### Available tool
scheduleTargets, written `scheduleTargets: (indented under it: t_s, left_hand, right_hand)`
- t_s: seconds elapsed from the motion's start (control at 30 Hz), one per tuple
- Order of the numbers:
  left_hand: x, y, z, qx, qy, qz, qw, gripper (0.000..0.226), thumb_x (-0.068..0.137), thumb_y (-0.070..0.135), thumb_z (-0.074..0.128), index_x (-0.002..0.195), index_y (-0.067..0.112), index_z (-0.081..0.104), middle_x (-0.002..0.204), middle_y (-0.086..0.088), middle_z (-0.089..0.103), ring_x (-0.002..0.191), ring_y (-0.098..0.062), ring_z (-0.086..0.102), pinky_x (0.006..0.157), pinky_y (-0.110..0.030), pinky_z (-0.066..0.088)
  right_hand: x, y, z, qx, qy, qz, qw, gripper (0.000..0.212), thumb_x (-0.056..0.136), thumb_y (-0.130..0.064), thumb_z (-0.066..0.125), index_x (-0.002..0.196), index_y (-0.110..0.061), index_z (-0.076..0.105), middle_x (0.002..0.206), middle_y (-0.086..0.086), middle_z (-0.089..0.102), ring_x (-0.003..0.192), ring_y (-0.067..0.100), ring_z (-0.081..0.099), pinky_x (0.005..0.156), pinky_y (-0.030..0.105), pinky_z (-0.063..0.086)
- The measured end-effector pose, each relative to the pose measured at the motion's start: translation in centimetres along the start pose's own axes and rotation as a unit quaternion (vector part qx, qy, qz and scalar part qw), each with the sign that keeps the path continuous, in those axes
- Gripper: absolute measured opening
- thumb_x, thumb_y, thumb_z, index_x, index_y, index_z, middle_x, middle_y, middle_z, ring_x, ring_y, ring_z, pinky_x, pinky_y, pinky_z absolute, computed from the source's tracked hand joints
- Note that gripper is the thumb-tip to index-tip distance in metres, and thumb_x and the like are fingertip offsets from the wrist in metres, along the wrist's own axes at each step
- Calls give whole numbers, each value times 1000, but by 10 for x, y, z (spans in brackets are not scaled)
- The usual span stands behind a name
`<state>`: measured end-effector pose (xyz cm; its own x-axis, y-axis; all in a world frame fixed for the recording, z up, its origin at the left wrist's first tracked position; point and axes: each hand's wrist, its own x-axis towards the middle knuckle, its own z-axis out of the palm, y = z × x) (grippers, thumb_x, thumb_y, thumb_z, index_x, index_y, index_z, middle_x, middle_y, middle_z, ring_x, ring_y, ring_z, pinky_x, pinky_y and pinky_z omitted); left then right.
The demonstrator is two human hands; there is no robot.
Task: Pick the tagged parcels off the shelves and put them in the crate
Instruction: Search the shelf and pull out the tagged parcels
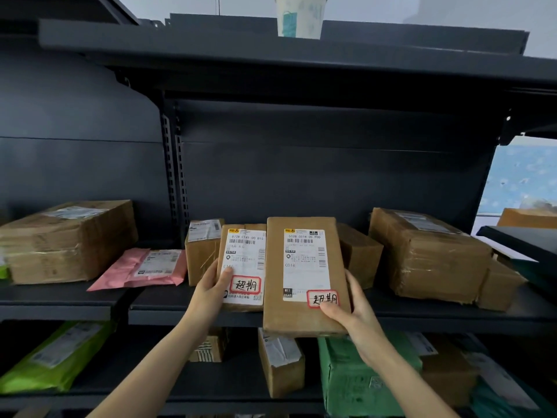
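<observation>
Dark shelf [75, 297], cardboard boxes [69, 242], pink mailer [141, 268]

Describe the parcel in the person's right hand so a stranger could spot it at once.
Start at the dark shelving unit and find its middle shelf. Two flat brown parcels with red-bordered tags are held upright there; take the taller parcel, gripped by the right hand. Its label reads C018; the shorter parcel reads C141.

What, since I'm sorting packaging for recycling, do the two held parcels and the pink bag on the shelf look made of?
Larger parcel, held by the right hand: brown cardboard, matte, with a white paper label. Smaller parcel, in the left hand: the same look. Pink bag: probably thin plastic film, judging by its sheen and wrinkles.
</observation>
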<state>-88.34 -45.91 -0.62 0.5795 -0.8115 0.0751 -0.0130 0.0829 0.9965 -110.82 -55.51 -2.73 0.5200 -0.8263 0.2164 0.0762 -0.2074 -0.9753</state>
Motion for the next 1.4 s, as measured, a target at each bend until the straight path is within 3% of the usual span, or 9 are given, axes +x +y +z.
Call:
scheduleTargets:
  t_s: [0.1,0.37,0.53,0.67,0.9,0.97,1.1,1.23,1.4]
  left_hand:
    - [-2,5,3,-1,10,18,1000,36,95,35,47,130,27,47,103,-2,69,89,-15,68,70,-25,52]
    - [-12,11,5,-5,33,44,998,35,95,33,46,130,30,46,101,3,69,86,-11,68,65,-20,52]
    - [-25,14,-5,-6,74,52,996,32,95,32,46,126,31,46,100,1,70,82,-11,70,65,-22,54]
    - [-39,14,-23,-22,115,53,992,28,96,29,45,124,27,50,99,0,72,78,-11,72,62,-22,56]
    - [-75,18,-80,-6,192,63,979,21,98,25,43,116,30,53,97,1,72,80,-11,71,70,-26,55]
    - [-87,18,-102,-1,217,66,974,19,98,24,42,113,30,52,93,2,72,74,-8,70,64,-22,56]
    - [-116,19,-152,0,254,67,965,16,98,25,41,106,31,54,94,-2,71,74,-10,70,58,-18,56]
    - [-152,20,-215,-15,295,60,953,17,97,24,42,111,27,51,92,-4,71,70,-11,71,57,-20,57]
    - [-210,24,-312,-3,348,52,936,25,98,25,42,121,21,50,101,-8,69,85,-21,68,70,-29,59]
  right_hand:
    - [1,-7,-2,-9,-5,-32,999,69,68,-32,78,117,-52,34,119,-20,55,109,-1,54,81,19,46]
    - [2,-10,-8,-6,-29,-78,997,80,73,-24,75,132,-45,26,119,-27,52,102,-15,54,75,6,47]
    - [7,-9,-2,-5,-56,-81,995,77,66,-32,72,119,-61,25,111,-36,56,103,-15,53,75,6,47]
    - [13,-6,17,13,-91,-87,992,79,67,-37,70,128,-55,23,121,-29,52,106,-13,53,82,16,46]
    - [10,-13,77,33,-159,-68,984,63,72,-42,60,124,-57,27,129,-22,48,117,3,49,98,35,45]
    - [6,-17,98,33,-184,-65,980,61,71,-44,60,122,-59,30,128,-20,49,117,8,51,100,42,45]
    - [-8,-26,151,25,-221,-75,972,58,72,-42,58,119,-59,30,126,-22,49,114,4,52,92,30,48]
    - [-24,-31,219,29,-257,-99,961,58,79,-47,63,125,-55,29,133,-23,42,122,2,44,100,31,42]
    - [-56,-41,328,34,-305,-117,945,60,72,-46,59,123,-56,29,127,-35,39,110,-25,40,85,11,40]
